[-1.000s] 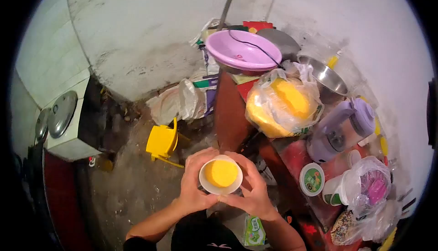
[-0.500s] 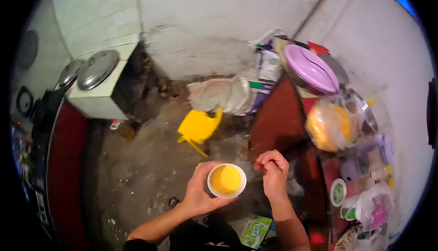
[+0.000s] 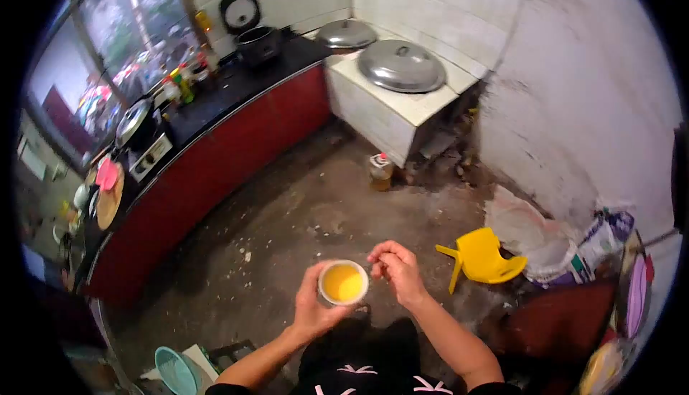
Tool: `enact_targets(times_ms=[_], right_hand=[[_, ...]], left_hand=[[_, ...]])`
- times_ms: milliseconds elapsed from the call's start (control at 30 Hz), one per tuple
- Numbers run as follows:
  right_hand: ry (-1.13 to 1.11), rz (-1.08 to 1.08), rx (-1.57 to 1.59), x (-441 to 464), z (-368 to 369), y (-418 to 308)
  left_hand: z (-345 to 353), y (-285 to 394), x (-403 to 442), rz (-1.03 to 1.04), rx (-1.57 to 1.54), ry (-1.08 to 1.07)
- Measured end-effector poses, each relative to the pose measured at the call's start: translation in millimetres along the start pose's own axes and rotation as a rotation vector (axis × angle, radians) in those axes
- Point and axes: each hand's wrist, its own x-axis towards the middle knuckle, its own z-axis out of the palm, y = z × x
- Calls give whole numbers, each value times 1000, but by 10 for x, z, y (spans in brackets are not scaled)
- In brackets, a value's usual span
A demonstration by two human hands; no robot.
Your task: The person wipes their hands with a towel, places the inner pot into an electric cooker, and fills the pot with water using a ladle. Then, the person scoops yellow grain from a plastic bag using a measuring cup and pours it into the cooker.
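Observation:
A small white cup (image 3: 325,281) with yellow contents (image 3: 343,282) is held upright in my left hand (image 3: 313,309), whose fingers and thumb wrap its side. Close to the cup's right rim, my right hand (image 3: 402,274) is raised with its fingers curled into a pinch. Anything between those fingertips is too small or hidden to make out. Both hands hang over the floor in front of my dark clothes.
A dark counter (image 3: 222,90) with a red front curves along the left, bearing a rice cooker (image 3: 258,43) and a stove (image 3: 152,157). Metal lids (image 3: 402,68) top a tiled stove block. An oil bottle (image 3: 380,172), a yellow chair (image 3: 490,255) and a teal basket (image 3: 178,372) stand lower.
My view has swung left, bringing the counter and window in and moving the yellow chair to the right. My right hand is now closer to the cup, which stays in my left.

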Motion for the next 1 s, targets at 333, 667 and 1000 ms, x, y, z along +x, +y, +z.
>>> enact_targets(times_ms=[333,667,1000], right_hand=[[-343,92,-128,1747,1112,258],[-396,-181,-410,4326,1864,-233],[-592,196,-420,6118,3227,-333]], left_hand=[[-892,-686,978,-141,111,354],[-1767,-1286,3453,-148,236,311],[-3547,-2043,5476,-47,379,497]])
